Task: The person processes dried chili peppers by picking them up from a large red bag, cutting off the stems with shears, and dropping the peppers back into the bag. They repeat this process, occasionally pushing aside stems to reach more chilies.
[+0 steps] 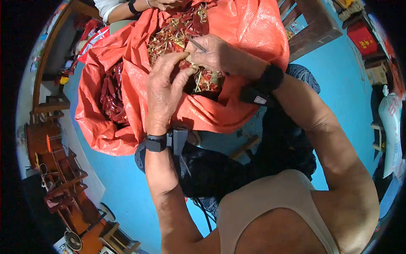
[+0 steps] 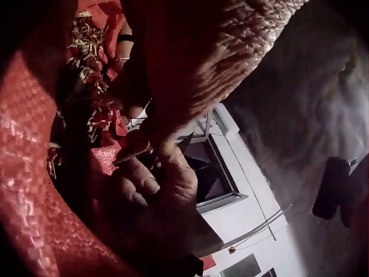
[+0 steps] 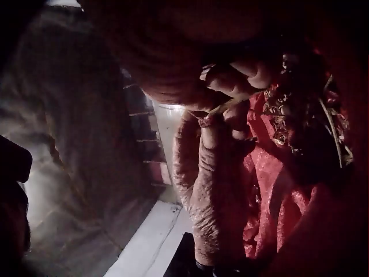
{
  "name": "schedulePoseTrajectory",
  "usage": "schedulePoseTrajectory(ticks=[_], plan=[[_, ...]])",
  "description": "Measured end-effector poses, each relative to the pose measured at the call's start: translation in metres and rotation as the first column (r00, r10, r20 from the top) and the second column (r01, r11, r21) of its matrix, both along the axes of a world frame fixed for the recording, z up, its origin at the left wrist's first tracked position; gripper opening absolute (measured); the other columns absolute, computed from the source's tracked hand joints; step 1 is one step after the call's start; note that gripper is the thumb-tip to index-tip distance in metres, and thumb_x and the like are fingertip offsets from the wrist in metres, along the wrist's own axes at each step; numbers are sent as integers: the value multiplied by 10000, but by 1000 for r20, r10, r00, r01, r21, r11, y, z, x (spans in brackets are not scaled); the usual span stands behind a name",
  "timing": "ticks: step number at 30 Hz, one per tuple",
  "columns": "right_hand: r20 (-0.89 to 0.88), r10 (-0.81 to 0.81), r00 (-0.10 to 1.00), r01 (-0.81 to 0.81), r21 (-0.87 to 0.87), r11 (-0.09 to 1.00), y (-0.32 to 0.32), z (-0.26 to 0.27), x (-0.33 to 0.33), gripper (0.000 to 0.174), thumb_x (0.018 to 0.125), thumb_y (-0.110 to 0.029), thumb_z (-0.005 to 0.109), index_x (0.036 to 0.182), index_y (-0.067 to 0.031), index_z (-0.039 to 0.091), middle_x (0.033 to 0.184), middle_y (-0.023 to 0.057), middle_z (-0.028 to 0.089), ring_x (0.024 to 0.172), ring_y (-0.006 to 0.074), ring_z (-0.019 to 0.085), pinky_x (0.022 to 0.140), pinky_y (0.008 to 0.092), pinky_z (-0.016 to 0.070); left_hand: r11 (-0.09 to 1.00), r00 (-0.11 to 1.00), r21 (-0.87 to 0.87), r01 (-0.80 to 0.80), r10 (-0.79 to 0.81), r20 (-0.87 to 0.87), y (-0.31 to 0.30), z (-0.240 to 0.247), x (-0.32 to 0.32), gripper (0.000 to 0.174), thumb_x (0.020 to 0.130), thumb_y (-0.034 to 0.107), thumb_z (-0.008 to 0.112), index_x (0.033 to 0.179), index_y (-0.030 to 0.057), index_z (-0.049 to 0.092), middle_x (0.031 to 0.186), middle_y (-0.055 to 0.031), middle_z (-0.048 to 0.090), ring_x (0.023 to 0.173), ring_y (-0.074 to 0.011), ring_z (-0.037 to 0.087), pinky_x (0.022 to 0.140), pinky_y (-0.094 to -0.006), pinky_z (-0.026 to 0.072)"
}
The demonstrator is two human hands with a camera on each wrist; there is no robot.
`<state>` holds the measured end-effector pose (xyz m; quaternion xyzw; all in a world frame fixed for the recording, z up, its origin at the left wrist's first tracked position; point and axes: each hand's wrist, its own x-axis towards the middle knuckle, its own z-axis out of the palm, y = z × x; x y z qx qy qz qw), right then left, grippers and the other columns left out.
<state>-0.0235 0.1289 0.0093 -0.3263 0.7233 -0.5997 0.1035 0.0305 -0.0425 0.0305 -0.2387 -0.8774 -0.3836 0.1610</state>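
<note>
Over an open red woven sack (image 1: 220, 116), both hands meet close together. My left hand (image 1: 163, 80) pinches a small dried red chili (image 1: 185, 64) between thumb and fingertips. A pale stem (image 3: 233, 104) shows at the fingers in the right wrist view. My right hand (image 1: 215, 53) grips a thin grey metal tool (image 1: 196, 45), its fingertips right beside the left ones; the tool's working end is hidden. Beneath them, the sack holds chili pieces and cut stems (image 1: 169, 40).
Whole dark red chilies (image 1: 112, 95) lie in a sack fold at the left. Another person's hand (image 1: 163, 3) reaches over the far side. A wooden stool (image 1: 311, 31) stands at the right on the blue floor (image 1: 338, 84). A white sack (image 1: 390, 127) leans farther right.
</note>
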Motion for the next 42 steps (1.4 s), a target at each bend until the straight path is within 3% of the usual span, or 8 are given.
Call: schedulePoseTrajectory(ticks=[5, 8, 16, 18, 26, 31, 37, 42], plan=[[158, 169, 973, -172, 7, 985, 5, 6, 2, 261, 879, -254, 467, 765, -32, 546, 619, -5, 550, 471, 45, 433, 398, 190, 340, 996, 999, 84, 1, -4, 36, -4, 0, 2, 199, 727, 27, 637, 924, 22, 613, 852, -99, 607, 784, -218, 595, 694, -287, 466], [-118, 216, 969, -193, 180, 965, 8, 10, 0, 308, 883, -297, 454, 760, -29, 542, 621, 13, 567, 467, 49, 441, 399, 191, 351, 999, 999, 38, 36, -37, 27, -7, -1, 2, 181, 740, 24, 624, 922, 23, 614, 844, -99, 614, 777, -208, 597, 685, -281, 467], [364, 299, 882, -302, -50, 952, 8, 1, -6, 253, 870, -291, 484, 802, -51, 524, 587, 12, 544, 422, 26, 373, 378, 180, 308, 998, 997, 30, 58, -59, 49, -5, 5, 5, 247, 776, 9, 589, 1022, 35, 590, 882, -87, 608, 795, -175, 590, 711, -273, 468], [437, 291, 851, -241, -167, 956, 10, 3, -7, 238, 868, -284, 490, 805, -56, 517, 594, 12, 541, 417, 17, 350, 374, 175, 290, 836, 965, 545, -56, -95, 245, 6, 6, 9, 359, 800, -12, 558, 1152, 42, 512, 966, -80, 584, 801, -146, 568, 733, -255, 465], [509, 208, 835, -132, -183, 974, 12, 12, -6, 199, 876, -244, 484, 779, -72, 501, 625, -2, 518, 432, 28, 352, 399, 179, 280, 943, 925, 295, -155, 33, 379, -12, -7, -2, 342, 846, 69, 528, 1177, 1, 472, 862, -44, 585, 749, -110, 539, 691, -232, 448], [-436, -119, 892, 143, 22, 990, -1, -8, -4, 172, 847, -152, 515, 758, -7, 499, 582, 71, 499, 509, 158, 478, 475, 314, 377, 991, 994, 83, -106, 106, 2, 1, 6, 1, 396, 757, 134, 642, 1124, 42, 526, 878, -104, 582, 777, -176, 562, 680, -290, 459], [-568, -137, 811, 165, -3, 986, -1, -10, -1, 135, 783, -98, 548, 763, 25, 495, 602, 181, 456, 521, 317, 449, 499, 341, 385, 927, 986, -364, -86, 26, -166, 4, 0, 2, 310, 750, 59, 594, 1053, 26, 537, 861, -147, 536, 773, -304, 542, 677, -365, 459], [-515, -90, 852, 129, 41, 991, 3, -12, -4, 145, 820, -125, 526, 756, 5, 514, 599, 106, 519, 503, 207, 492, 489, 321, 390, 901, 973, -424, -96, -5, -231, 1, -8, -2, 351, 706, -26, 534, 1054, 10, 521, 789, -148, 523, 755, -306, 544, 658, -382, 453]])
